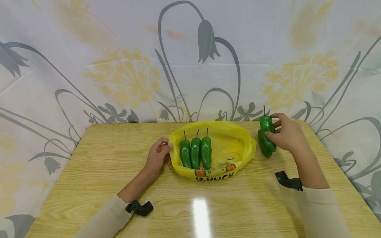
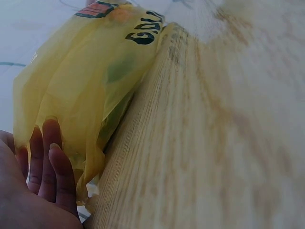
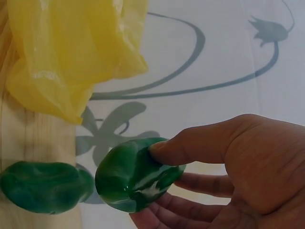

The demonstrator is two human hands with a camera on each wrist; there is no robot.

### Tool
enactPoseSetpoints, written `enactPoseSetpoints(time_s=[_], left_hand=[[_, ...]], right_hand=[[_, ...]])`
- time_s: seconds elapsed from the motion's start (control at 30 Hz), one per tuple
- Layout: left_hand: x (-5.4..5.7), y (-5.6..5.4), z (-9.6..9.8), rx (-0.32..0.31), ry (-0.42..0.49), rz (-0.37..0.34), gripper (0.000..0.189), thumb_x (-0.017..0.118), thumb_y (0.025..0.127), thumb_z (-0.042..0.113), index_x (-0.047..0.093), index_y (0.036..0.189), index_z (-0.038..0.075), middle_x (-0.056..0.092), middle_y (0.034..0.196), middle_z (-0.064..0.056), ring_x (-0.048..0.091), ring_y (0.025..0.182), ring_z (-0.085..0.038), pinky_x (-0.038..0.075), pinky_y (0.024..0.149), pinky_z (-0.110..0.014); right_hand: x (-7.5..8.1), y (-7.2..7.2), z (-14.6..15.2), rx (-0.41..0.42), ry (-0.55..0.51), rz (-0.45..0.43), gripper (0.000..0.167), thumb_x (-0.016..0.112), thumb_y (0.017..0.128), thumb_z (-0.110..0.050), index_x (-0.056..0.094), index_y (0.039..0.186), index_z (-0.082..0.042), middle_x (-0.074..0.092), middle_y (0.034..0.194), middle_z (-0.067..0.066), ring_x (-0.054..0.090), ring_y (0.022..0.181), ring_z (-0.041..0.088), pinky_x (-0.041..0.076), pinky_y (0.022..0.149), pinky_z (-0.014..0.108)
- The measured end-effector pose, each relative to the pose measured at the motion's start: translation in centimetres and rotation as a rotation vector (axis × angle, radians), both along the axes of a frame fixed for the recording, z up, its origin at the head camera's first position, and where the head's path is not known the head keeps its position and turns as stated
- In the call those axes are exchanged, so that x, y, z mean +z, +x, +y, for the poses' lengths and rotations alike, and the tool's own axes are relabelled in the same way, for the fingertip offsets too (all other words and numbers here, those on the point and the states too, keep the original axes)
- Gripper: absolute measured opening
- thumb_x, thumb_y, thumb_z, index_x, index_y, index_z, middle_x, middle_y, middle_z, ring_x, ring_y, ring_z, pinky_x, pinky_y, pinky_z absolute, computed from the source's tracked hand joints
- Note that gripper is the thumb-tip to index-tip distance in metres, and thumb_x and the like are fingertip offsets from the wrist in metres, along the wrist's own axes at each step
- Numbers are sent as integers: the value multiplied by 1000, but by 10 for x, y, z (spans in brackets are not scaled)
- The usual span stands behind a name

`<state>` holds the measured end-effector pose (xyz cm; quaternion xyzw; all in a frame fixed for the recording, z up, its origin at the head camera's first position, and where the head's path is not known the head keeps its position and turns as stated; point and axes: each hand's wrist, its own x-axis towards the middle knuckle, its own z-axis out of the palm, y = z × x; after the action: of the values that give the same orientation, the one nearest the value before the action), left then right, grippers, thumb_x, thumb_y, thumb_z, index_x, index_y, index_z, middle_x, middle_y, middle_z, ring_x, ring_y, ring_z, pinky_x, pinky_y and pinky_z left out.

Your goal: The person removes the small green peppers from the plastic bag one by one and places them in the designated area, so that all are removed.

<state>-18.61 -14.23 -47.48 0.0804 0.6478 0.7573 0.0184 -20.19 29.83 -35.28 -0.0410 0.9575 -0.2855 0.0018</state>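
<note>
A yellow plastic bag (image 1: 248,145) lies on the table with its mouth wide. My left hand (image 1: 157,155) pinches the left rim, thumb over the edge and fingers outside. Inside the bag's left half, three glossy green peppers (image 1: 195,153) stand side by side, stems up. To the right of the bag, my right hand (image 1: 287,132) holds a green pepper (image 3: 131,174) between thumb and fingers. Another green pepper (image 3: 43,187) lies on the table beside it. The two overlap in the head view, so their exact gap cannot be told there.
The wooden table (image 1: 119,142) meets a flower-patterned cloth (image 1: 128,76) at its back edge. Black wrist cameras (image 1: 140,208) sit on both forearms. A bright glare spot lies on the tabletop in front of the bag.
</note>
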Motion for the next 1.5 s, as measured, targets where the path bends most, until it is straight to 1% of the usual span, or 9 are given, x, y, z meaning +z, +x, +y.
enactPoseSetpoints(time_s=[0.1, 0.17, 0.33, 0.4, 0.67, 0.83, 1.1, 1.3, 1.5], left_hand=[[0, 0, 0, 1, -3, 2, 18, 56, 108, 10, 55, 117, -5, 73, 90, 3, 64, 70, -11, 53, 63, -24], [0, 0, 0, 2, -10, 3, 17, 55, 108, 10, 55, 117, -5, 73, 90, 3, 64, 71, -11, 54, 63, -24], [0, 0, 0, 7, -19, -1, 17, 54, 108, 9, 56, 117, -4, 74, 90, 3, 66, 73, -12, 54, 64, -24], [0, 0, 0, 9, -19, 0, 17, 55, 108, 9, 56, 117, -5, 74, 90, 2, 66, 73, -12, 54, 64, -24], [-1, 0, -1, 0, -17, 16, 19, 54, 108, 10, 55, 117, -6, 74, 89, 3, 65, 71, -12, 54, 62, -24], [0, 0, -1, -10, -17, 19, 18, 53, 109, 10, 55, 118, -6, 74, 90, 3, 65, 71, -11, 54, 62, -24], [0, 0, -1, 0, -20, 4, 21, 55, 108, 11, 54, 118, -9, 73, 90, 2, 65, 72, -12, 54, 64, -24], [-2, -1, -1, -6, -18, 6, 16, 56, 108, 10, 55, 115, -5, 74, 91, 2, 66, 74, -11, 54, 63, -24], [-1, -1, 0, -10, -13, 5, 15, 56, 107, 10, 56, 114, -3, 74, 92, 2, 66, 74, -11, 53, 63, -24]], right_hand=[[0, -1, 5, -10, 12, -3, 75, 70, 99, -16, 31, 158, 10, 56, 130, 41, 62, 113, 56, 60, 81, 58], [-1, -1, 8, -21, 16, -8, 75, 70, 99, -16, 32, 157, 11, 57, 130, 41, 62, 113, 56, 60, 80, 57], [-4, -3, 17, -49, 24, -29, 75, 70, 99, -17, 32, 156, 11, 57, 128, 41, 64, 105, 54, 59, 75, 54], [-7, -5, 20, -57, 33, -40, 75, 70, 99, -17, 32, 156, 12, 57, 128, 41, 64, 102, 53, 58, 75, 54], [-12, -9, 32, -72, 52, -83, 77, 70, 100, -18, 28, 156, 15, 55, 129, 44, 63, 103, 56, 58, 77, 58], [-16, -10, 36, -76, 59, -88, 76, 70, 99, -16, 30, 154, 17, 56, 127, 45, 64, 101, 55, 58, 76, 58], [-24, -11, 42, -91, 74, -123, 74, 68, 99, -16, 31, 153, 17, 54, 129, 46, 62, 106, 59, 56, 80, 61], [-32, -15, 47, -89, 89, -124, 74, 68, 97, -17, 32, 151, 19, 54, 128, 46, 61, 106, 59, 56, 81, 62], [-38, -17, 50, -89, 88, -144, 75, 69, 97, -17, 32, 151, 19, 52, 130, 47, 59, 108, 59, 55, 81, 62]])
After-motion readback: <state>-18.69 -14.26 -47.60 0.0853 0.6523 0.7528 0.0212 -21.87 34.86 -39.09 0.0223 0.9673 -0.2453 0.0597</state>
